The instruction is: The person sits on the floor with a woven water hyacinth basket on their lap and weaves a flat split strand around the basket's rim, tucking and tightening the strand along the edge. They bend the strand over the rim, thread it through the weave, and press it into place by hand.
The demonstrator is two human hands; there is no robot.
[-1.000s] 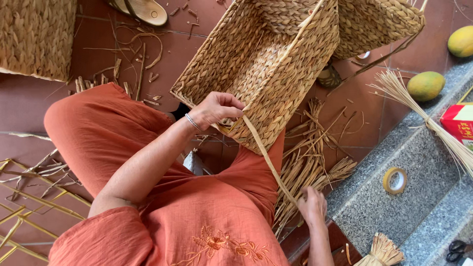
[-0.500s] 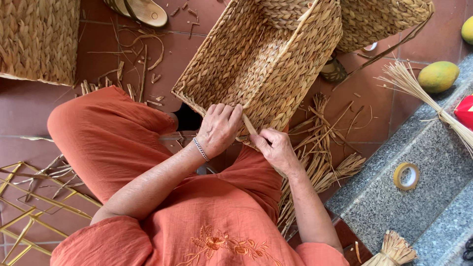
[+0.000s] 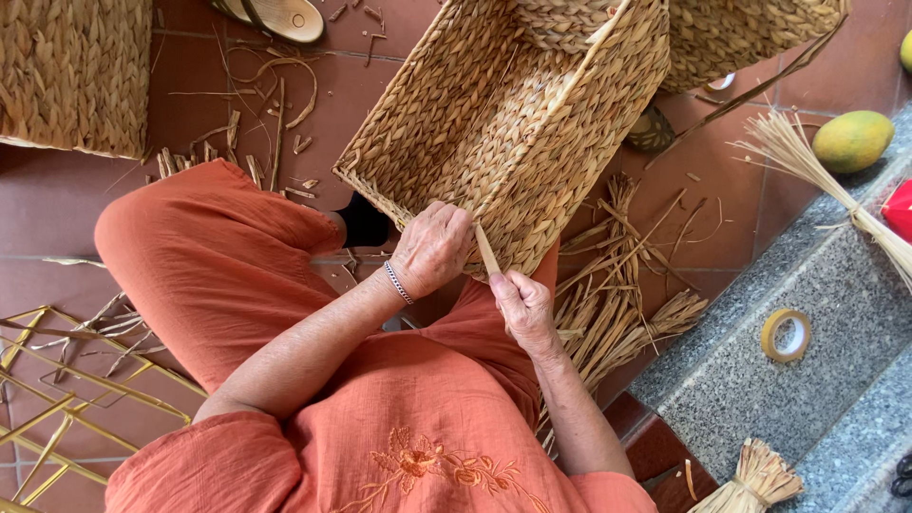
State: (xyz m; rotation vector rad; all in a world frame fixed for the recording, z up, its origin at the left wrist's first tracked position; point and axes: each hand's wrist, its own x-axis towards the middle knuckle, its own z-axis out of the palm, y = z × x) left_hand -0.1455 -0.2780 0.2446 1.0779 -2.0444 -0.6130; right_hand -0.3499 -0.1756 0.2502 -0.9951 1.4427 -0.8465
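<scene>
A rectangular woven straw basket (image 3: pixel 503 123) rests tilted on my lap, its open side facing me. My left hand (image 3: pixel 432 249) grips the basket's near rim, a bracelet on its wrist. My right hand (image 3: pixel 522 306) pinches a flat straw strand (image 3: pixel 486 249) that runs up into the weave at the rim, just beside my left fingers. I wear orange clothes and sit on a red tiled floor.
Loose straw pieces (image 3: pixel 617 275) lie on the floor right of my lap. Another woven basket (image 3: pixel 76 71) stands at top left, a sandal (image 3: pixel 275 17) above. A tape roll (image 3: pixel 786 334), a straw bundle (image 3: pixel 836 190) and a mango (image 3: pixel 852 141) sit on the granite step at right. A yellow wire frame (image 3: pixel 57 389) lies at left.
My right hand rose from low by my knee, where it pulled the long strand out, up to the basket rim next to my left hand. The strand now shows short.
</scene>
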